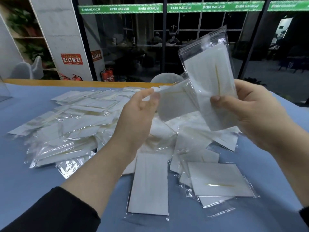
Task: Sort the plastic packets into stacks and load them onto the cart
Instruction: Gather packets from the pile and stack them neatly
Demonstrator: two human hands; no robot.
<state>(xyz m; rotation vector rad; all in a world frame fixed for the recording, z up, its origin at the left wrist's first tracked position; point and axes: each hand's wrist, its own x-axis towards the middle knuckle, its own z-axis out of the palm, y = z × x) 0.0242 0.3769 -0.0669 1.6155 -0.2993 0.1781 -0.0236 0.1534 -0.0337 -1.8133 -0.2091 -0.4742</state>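
Nearest to us, our two forearms reach forward over the blue table [25, 164], the left one in a dark sleeve [50, 213] pushed back from the wrist. Both hands are raised above the loose packets [148, 185] scattered on the tabletop in clear plastic wrappers with white contents.

Our left hand [138, 109] is turned palm inward, thumb and fingers pinching the end of a single white packet [175, 104] that lies nearly level between the hands. Our right hand [247, 111] curls round the lower part of an upright stack of packets [209, 81], thumb pressed across its front, fingers behind; the clear tops fan out above. The level packet touches the side of the held stack.

Farther off, a larger heap of packets [70, 124] spreads across the left of the table. Beyond the table's yellow edge stand red fire extinguishers [107, 75] by a pillar and dark glass walls.
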